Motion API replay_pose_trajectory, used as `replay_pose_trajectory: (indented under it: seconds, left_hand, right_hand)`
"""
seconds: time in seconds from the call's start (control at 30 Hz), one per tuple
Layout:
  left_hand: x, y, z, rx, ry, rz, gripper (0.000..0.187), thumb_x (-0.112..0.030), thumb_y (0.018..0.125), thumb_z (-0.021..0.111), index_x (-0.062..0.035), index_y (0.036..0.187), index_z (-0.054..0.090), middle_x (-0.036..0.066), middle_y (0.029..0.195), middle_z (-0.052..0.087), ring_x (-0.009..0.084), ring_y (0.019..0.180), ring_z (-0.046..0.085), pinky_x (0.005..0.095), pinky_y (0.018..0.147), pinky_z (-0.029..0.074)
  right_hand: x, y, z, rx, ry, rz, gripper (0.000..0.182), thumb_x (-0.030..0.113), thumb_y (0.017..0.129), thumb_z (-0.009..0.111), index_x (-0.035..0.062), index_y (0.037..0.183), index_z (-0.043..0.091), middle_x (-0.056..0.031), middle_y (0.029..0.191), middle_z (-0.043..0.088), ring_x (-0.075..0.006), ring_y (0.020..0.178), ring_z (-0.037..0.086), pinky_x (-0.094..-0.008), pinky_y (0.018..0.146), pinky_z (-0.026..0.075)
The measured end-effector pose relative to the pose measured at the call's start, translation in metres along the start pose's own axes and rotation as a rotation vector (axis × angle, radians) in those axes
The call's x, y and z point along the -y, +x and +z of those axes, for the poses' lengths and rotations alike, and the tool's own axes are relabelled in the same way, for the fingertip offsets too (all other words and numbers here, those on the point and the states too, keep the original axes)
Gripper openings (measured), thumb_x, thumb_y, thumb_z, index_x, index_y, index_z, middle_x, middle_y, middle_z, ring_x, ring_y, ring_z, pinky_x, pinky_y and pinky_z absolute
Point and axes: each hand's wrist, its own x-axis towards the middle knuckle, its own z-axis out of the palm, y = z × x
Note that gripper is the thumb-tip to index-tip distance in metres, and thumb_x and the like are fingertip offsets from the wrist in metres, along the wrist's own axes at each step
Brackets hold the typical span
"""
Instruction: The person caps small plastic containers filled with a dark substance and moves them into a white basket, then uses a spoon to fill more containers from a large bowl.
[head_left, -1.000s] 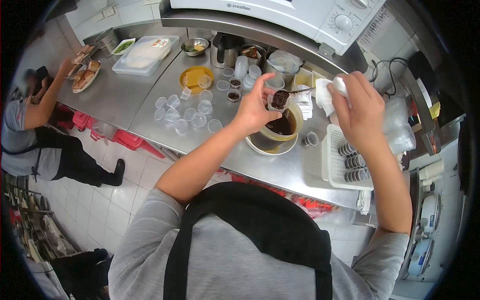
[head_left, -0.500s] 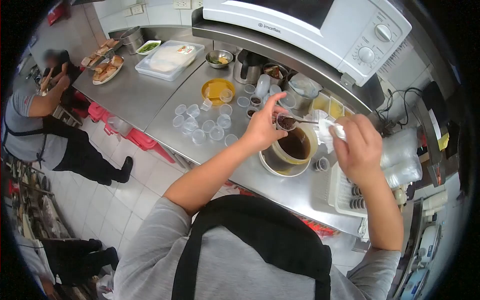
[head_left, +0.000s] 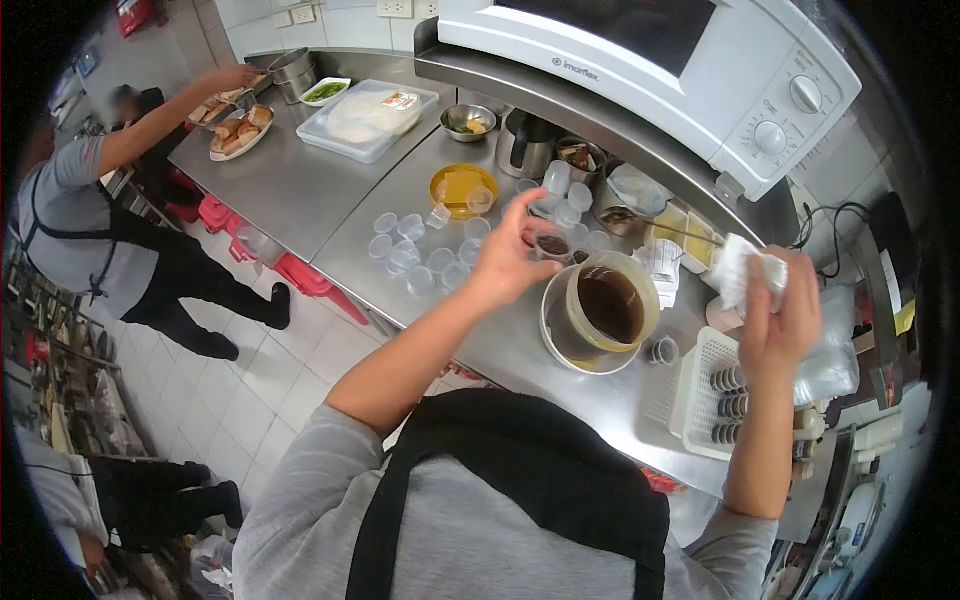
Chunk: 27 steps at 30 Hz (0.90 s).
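Note:
My left hand (head_left: 508, 256) grips a small clear plastic cup (head_left: 551, 245) with dark contents, just left of a tub of dark brown liquid (head_left: 611, 304). The tub sits tilted in a white bowl (head_left: 590, 366). Farther right, my right hand (head_left: 784, 315) is closed around a crumpled white cloth or tissue (head_left: 738, 272) and the handle of a metal spoon (head_left: 688, 232). The spoon points left, its bowl above the tub's far side and apart from the cup. Small lidded cups of dark sauce stand partly hidden behind my left fingers.
Several clear cups (head_left: 404, 256) lie left of my left hand, near a yellow lid (head_left: 463, 191). A white basket (head_left: 700, 400) holds stacked filled cups. Behind are a steel pitcher (head_left: 525, 143) and a microwave (head_left: 640, 60). At left, a co-worker (head_left: 85, 215) reaches toward bread.
My right hand has drawn the spoon away from the cup, up and to the right. My left hand still holds the cup. The co-worker's arm now extends over the bread.

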Motion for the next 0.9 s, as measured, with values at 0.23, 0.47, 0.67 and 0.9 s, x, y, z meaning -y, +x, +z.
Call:
replay_pose_trajectory:
  seconds: [0.23,0.47,0.67,0.9]
  left_hand:
    - [0.09,-0.004,-0.006,0.025,0.624,-0.082,0.086,-0.005,0.059,0.079,-0.0153,0.133,0.037,0.014,0.104,0.061,0.0305,0.09,0.059,0.0399,0.08,0.049]
    - [0.099,0.02,0.023,0.326,0.798,-0.254,0.073,-0.013,0.064,0.078,-0.0113,0.128,0.043,0.021,0.106,0.06,0.0388,0.098,0.059,0.0447,0.081,0.05]
    - [0.105,0.08,-0.021,0.097,1.103,-0.066,0.058,-0.02,0.073,0.07,-0.0155,0.127,0.049,0.019,0.11,0.057,0.0369,0.101,0.057,0.0439,0.084,0.049]
    - [0.16,0.121,-0.06,0.211,1.273,-0.081,0.046,-0.012,0.075,0.063,-0.0157,0.119,0.055,0.02,0.115,0.052,0.037,0.1,0.057,0.0439,0.081,0.05]
  right_hand:
    - [-0.028,-0.049,0.006,0.129,-0.061,0.204,0.011,0.002,0.08,0.06,-0.0024,0.09,0.057,-0.0174,0.08,0.054,-0.0343,0.07,0.055,-0.0372,0.064,0.044]
    - [-0.028,-0.082,0.027,0.262,0.005,0.372,0.01,0.001,0.08,0.059,-0.0024,0.089,0.056,-0.0177,0.079,0.053,-0.0365,0.069,0.054,-0.0389,0.061,0.044]
    - [-0.04,-0.084,0.039,0.262,-0.022,0.271,0.014,-0.001,0.077,0.061,-0.002,0.091,0.058,-0.0171,0.081,0.055,-0.0356,0.069,0.055,-0.0397,0.061,0.045]
    - [-0.046,-0.093,0.08,0.427,-0.045,0.073,0.015,0.007,0.075,0.065,0.0013,0.087,0.058,-0.0137,0.084,0.058,-0.0348,0.071,0.058,-0.0421,0.062,0.048]
